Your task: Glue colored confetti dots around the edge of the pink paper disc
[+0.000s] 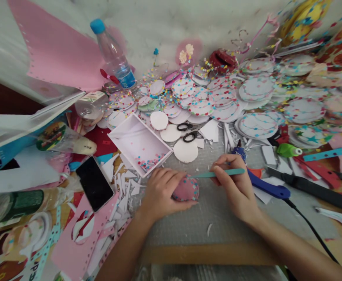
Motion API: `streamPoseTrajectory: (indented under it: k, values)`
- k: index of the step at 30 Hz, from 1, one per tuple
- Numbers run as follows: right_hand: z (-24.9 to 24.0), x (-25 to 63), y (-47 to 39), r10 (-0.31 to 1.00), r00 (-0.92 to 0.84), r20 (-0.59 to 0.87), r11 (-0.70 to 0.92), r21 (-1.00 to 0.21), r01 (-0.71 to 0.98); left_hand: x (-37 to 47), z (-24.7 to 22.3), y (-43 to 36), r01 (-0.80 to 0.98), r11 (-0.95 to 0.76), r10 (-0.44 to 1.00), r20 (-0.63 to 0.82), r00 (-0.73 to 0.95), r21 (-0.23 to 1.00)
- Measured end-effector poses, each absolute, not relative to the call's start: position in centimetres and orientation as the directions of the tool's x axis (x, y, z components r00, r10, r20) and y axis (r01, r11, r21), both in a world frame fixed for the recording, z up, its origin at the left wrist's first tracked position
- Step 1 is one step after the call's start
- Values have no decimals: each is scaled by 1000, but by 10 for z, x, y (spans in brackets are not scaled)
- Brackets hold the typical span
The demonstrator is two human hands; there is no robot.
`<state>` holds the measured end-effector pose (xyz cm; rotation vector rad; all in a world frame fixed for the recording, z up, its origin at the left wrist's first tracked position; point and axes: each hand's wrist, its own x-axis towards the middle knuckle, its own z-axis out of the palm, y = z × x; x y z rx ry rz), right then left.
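Observation:
My left hand (162,193) is closed around a small round pink disc (186,188) with blue and red bits along its rim. Between the thumb and fingers of my right hand (232,183) is a thin teal strip (235,171); its left end reaches the disc's upper edge. Both hands are over a grey cutting mat (194,230). Just beyond the left hand stands a white open box (141,144) with small pink, red and blue confetti pieces in one corner. Black-handled scissors (190,136) lie among white paper circles (185,150).
A blue glue gun (267,189) with a black cable lies to the right. Decorated round discs (257,125) are piled along the back. At left are a phone (95,183), paper scraps (125,187) and a glass bottle (21,205). A plastic water bottle (112,54) stands at the back.

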<state>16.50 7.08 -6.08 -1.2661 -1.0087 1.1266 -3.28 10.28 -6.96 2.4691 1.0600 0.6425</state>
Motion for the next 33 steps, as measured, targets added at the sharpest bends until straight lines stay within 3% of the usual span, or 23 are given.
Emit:
streamPoseTrajectory:
  k: [19,33]
  values:
    - [-63,164,73,977,205,-59,-46,-997,-65,-32,-70,102,605,-576,797,210,567,550]
    - [-61,165,75,972,234,-38,-9,-993,-122,-28,-65,102,547,-435,846,118,520,715]
